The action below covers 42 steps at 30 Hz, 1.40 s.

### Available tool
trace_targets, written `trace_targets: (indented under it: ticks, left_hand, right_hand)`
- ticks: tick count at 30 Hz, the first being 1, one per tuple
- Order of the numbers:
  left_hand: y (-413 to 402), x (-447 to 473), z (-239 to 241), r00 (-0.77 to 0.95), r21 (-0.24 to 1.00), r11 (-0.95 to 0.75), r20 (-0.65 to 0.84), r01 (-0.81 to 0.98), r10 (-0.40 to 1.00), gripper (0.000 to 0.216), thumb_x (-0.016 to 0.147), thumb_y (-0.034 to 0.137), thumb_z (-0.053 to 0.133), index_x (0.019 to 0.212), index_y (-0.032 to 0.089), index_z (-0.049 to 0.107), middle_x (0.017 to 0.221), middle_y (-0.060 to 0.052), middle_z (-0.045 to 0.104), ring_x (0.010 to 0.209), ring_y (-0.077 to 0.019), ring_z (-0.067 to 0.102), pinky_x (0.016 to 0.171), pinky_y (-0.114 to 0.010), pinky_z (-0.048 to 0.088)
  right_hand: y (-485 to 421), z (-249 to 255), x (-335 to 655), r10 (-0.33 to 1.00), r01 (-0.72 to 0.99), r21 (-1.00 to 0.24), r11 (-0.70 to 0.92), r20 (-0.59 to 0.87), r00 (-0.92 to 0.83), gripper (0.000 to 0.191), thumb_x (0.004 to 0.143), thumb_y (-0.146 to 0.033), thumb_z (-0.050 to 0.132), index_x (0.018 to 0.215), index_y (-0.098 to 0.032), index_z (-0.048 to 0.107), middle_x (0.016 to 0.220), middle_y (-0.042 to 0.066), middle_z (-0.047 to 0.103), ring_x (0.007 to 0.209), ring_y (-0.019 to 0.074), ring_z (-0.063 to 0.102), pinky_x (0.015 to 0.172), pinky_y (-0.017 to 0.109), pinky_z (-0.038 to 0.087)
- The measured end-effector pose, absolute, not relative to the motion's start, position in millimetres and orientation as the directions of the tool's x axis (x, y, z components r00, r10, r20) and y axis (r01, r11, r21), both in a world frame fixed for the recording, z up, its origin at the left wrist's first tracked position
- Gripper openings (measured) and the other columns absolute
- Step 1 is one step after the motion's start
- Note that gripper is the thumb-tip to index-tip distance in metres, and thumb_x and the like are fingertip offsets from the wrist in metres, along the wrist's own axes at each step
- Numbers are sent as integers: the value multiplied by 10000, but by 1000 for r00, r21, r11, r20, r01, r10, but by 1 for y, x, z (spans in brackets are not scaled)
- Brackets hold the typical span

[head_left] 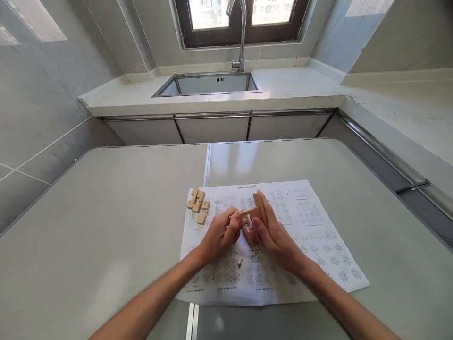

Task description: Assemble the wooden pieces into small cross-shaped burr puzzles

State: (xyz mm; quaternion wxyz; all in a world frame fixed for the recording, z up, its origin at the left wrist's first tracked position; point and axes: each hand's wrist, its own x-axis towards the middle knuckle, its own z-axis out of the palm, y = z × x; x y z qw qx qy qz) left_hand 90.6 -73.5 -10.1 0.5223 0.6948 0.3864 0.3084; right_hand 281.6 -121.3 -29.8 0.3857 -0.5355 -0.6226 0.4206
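Observation:
Several notched wooden puzzle pieces [251, 215] are joined or pressed together between my two hands, above a printed sheet. My left hand [222, 234] is closed with its fingers pinched on the left end of a horizontal piece. On the other side, my right hand [277, 238] grips an upright piece, thumb against the lower pieces and fingers behind. How the pieces interlock is partly hidden by the fingers. More loose notched wooden pieces [196, 200] lie in a small group on the upper left corner of the printed sheet [318, 222].
The sheet with line drawings lies across the seam of a pale table [116, 226]. Beyond the table's far edge is a white counter [293, 87] with a sink [212, 84] and a tall faucet [242, 38] under a window. Tiled walls stand on both sides.

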Motion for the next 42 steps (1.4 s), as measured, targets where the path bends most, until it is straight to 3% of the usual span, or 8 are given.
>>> trace_targets:
  ticks: [2, 4, 9, 14, 17, 26, 35, 42]
  left_hand:
    - [-74, 91, -11, 517, 966, -148, 18, 212, 856, 442, 1104, 519, 338, 781, 228, 419, 582, 51, 503, 517, -115, 460, 543, -262, 379]
    - [-74, 90, -12, 524, 967, -148, 18, 208, 851, 442, 1103, 523, 338, 785, 228, 421, 588, 50, 503, 519, -116, 462, 542, -263, 379]
    - [-73, 90, -14, 537, 962, -165, 23, 218, 844, 444, 1104, 533, 331, 787, 232, 406, 593, 52, 502, 522, -121, 463, 554, -271, 376]
    - [-74, 91, -13, 546, 955, -187, 33, 229, 837, 447, 1109, 532, 318, 787, 233, 404, 604, 49, 505, 535, -126, 462, 579, -285, 380]
    - [-74, 93, -12, 568, 955, -198, 40, 220, 822, 457, 1108, 533, 316, 777, 231, 405, 605, 46, 503, 539, -128, 454, 594, -293, 385]
    - [-74, 92, -13, 558, 955, -214, 64, 208, 827, 452, 1109, 492, 356, 761, 217, 441, 628, 37, 516, 565, -126, 473, 607, -289, 391]
    - [-77, 93, -6, 561, 949, -263, 124, 174, 819, 436, 1120, 456, 364, 764, 218, 445, 624, 25, 586, 567, -125, 515, 618, -269, 411]
    - [-76, 92, -10, 574, 918, -317, 131, 237, 808, 425, 1104, 467, 381, 801, 200, 512, 722, -11, 608, 644, -149, 536, 639, -289, 424]
  right_hand:
    - [-122, -28, 281, 991, 346, -936, 60, 14, -136, 685, 1132, -489, 327, 1721, -309, 28, 1315, 138, 716, 823, 251, 724, 777, 441, 614]
    - [-121, -26, 283, 990, 348, -935, 64, 15, -141, 674, 1129, -493, 323, 1721, -305, 60, 1156, 116, 759, 696, 227, 676, 691, 407, 600]
    - [-118, -24, 289, 986, 352, -932, 86, 28, -167, 620, 1127, -488, 324, 1706, -321, 181, 1141, 97, 747, 657, 204, 628, 655, 372, 570]
    - [-121, -22, 282, 981, 345, -934, 90, 23, -194, 665, 1132, -467, 313, 1723, -289, 66, 766, 18, 677, 618, 230, 587, 636, 373, 540]
    - [-123, -18, 275, 969, 316, -941, 116, 38, -242, 666, 1135, -443, 305, 1724, -273, 43, 798, 32, 693, 702, 249, 638, 737, 399, 567]
    - [-121, -21, 278, 982, 421, -893, 159, 99, -161, 579, 1132, -415, 308, 1692, -278, 252, 891, 46, 762, 812, 257, 738, 864, 418, 605]
    - [-124, -29, 277, 963, 556, -788, 265, 241, -118, 528, 1122, -330, 390, 1646, -280, 351, 927, 32, 810, 809, 237, 797, 750, 345, 641]
    - [-124, -33, 278, 956, 570, -771, 286, 274, -109, 501, 1129, -297, 368, 1630, -327, 377, 1164, 57, 808, 805, 231, 804, 733, 345, 645]
